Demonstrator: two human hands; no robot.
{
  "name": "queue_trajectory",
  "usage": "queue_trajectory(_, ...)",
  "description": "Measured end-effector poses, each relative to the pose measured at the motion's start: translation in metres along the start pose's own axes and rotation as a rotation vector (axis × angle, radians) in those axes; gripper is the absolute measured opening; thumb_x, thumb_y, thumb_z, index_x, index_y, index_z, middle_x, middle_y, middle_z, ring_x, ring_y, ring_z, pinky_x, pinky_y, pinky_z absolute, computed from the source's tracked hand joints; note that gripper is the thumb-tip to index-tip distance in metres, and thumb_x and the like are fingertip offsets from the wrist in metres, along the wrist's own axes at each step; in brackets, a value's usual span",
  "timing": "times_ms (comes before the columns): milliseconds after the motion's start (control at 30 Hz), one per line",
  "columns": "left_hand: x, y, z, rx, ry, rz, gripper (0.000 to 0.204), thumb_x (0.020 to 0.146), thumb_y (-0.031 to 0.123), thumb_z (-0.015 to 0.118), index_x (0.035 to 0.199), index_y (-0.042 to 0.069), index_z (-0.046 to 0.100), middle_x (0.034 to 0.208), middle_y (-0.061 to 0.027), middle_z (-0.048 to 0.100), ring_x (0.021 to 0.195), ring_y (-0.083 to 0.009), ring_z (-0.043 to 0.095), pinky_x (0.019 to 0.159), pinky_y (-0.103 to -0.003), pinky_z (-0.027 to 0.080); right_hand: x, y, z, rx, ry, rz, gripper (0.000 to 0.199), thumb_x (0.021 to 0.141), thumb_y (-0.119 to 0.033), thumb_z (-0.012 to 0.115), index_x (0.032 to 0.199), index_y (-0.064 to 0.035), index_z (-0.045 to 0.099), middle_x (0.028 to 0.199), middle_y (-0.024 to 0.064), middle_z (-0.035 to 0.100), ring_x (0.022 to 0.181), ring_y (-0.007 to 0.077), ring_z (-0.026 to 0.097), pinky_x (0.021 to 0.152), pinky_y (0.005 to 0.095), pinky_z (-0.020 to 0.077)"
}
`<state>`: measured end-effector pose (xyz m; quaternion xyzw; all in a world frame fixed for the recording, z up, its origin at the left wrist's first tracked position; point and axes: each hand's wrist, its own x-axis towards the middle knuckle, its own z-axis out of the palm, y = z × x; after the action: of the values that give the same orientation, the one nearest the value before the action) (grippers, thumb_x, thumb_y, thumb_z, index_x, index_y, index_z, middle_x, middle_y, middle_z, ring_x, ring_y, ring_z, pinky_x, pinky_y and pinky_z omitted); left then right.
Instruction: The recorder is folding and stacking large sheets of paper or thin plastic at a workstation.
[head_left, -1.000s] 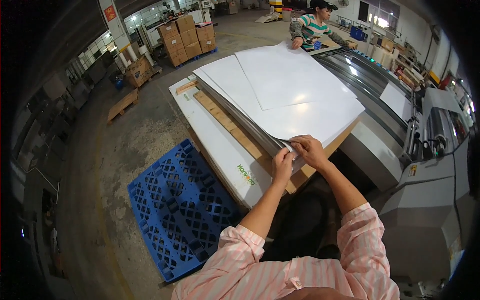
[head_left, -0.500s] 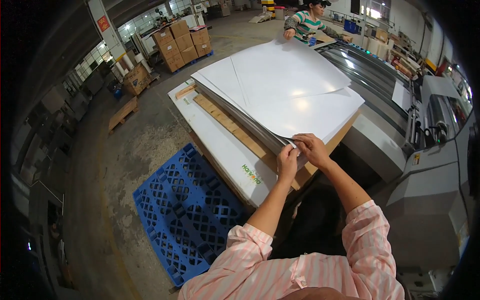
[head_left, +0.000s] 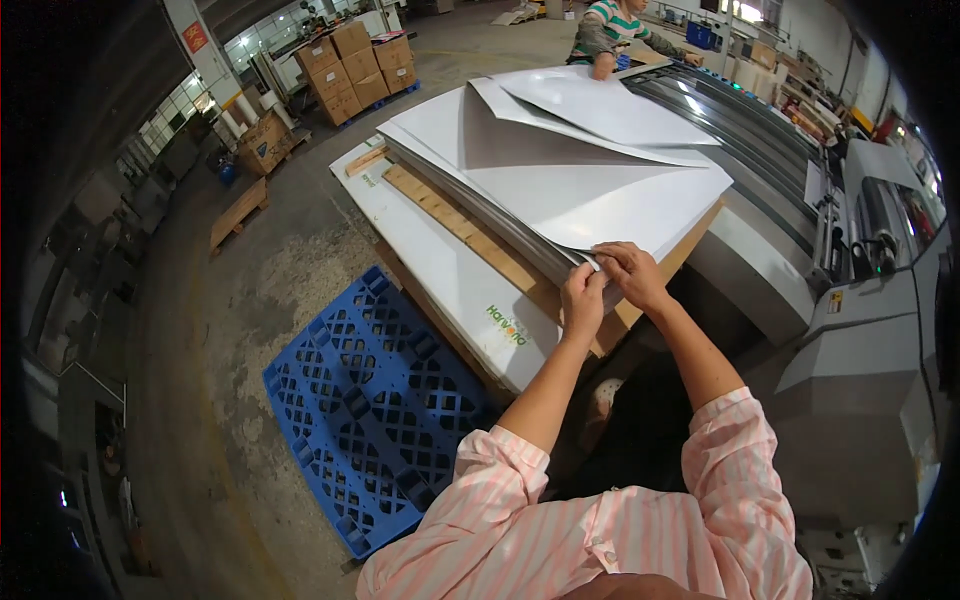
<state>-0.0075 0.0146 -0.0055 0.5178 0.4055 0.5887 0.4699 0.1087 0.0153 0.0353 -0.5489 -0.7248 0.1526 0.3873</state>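
A stack of large white sheets (head_left: 630,205) lies in front of me on brown boards. At its near corner my left hand (head_left: 583,298) is closed, pinching the sheet edges from the side. My right hand (head_left: 632,275) is closed over the top of the same corner, its fingers bent onto the upper sheets. The two hands nearly touch. At the far end a loose white sheet (head_left: 610,105) is lifted and folded back over the stack, under the hand of a co-worker (head_left: 603,66) in a striped top.
A wooden strip (head_left: 455,222) runs along the stack's left side, above a white printed board (head_left: 500,335). Left of it a blue plastic pallet (head_left: 375,400) lies on the floor. A grey machine with a roller bed (head_left: 720,130) adjoins on the right. Cardboard boxes (head_left: 355,65) stand far left.
The upper sheets' far left part has been raised and folded back toward the right by the co-worker. My hands stay at the near corner, slightly higher in view.
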Motion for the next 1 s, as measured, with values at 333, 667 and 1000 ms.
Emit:
queue_trajectory(333, -0.001, -0.003, 0.001, 0.043, -0.008, 0.013, 0.021, 0.081, 0.012, 0.052, 0.068, -0.001, 0.042, 0.064, -0.0009, 0.041, 0.065, -0.008, 0.039, 0.057, -0.027, 0.036, -0.008, 0.012, 0.013, 0.025, 0.163, -0.1, 0.023, 0.082, -0.016, 0.056, 0.102, -0.0069, 0.063, 0.103, 0.0102, 0.063, 0.097, 0.0313, 0.055, 0.082, 0.0381, 0.0445)
queue_trajectory(667, -0.002, -0.013, 0.002, 0.008, 0.042, 0.044, 0.017, 0.081, 0.012, 0.052, 0.069, 0.002, 0.049, 0.061, 0.0033, 0.04, 0.06, -0.0057, 0.037, 0.053, -0.024, 0.033, 0.004, 0.005, 0.004, -0.023, 0.087, 0.082, 0.02, 0.084, -0.022, 0.054, 0.096, -0.0107, 0.065, 0.097, 0.0048, 0.064, 0.095, 0.0301, 0.055, 0.079, 0.0393, 0.0433)
queue_trajectory(1000, 0.0, -0.009, -0.011, -0.222, -0.066, -0.151, 0.013, 0.086, 0.015, 0.052, 0.081, 0.004, 0.056, 0.07, 0.0059, 0.044, 0.063, -0.0042, 0.039, 0.056, -0.021, 0.035, 0.006, -0.01, -0.027, -0.113, 0.01, -0.075, 0.037, 0.089, -0.035, 0.047, 0.108, -0.0067, 0.061, 0.11, 0.0109, 0.06, 0.102, 0.0288, 0.053, 0.088, 0.0376, 0.0404)
